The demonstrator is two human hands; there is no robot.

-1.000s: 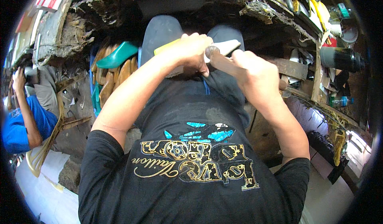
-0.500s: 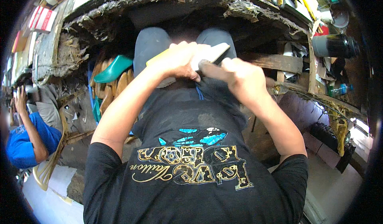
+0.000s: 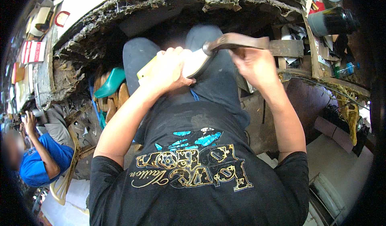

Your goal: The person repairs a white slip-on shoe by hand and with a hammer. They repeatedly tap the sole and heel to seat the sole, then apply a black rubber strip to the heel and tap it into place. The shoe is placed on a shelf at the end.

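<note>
Over my lap, my left hand (image 3: 167, 69) wraps round a yellow shoe last (image 3: 145, 71). A pale shoe piece (image 3: 198, 62) covers its other end, which sticks out to the right of my fingers. My right hand (image 3: 256, 65) is closed on a shoemaker's hammer (image 3: 237, 41) with a long, curved brown head. The hammer's round face is at the far edge of the pale end; blur hides whether they touch. Most of the hammer's handle is hidden by my right hand.
A worn workbench edge (image 3: 132, 9) runs across the far side. Left of my knees are a green shoe last (image 3: 109, 82) and several brown ones. A person in a blue shirt (image 3: 46, 159) sits at the far left. A dark jar (image 3: 333, 21) lies at the right.
The hammer has swung to the far side of the shoe piece, its head now plainly showing. My left hand and the last have shifted slightly left and nearer in the view.
</note>
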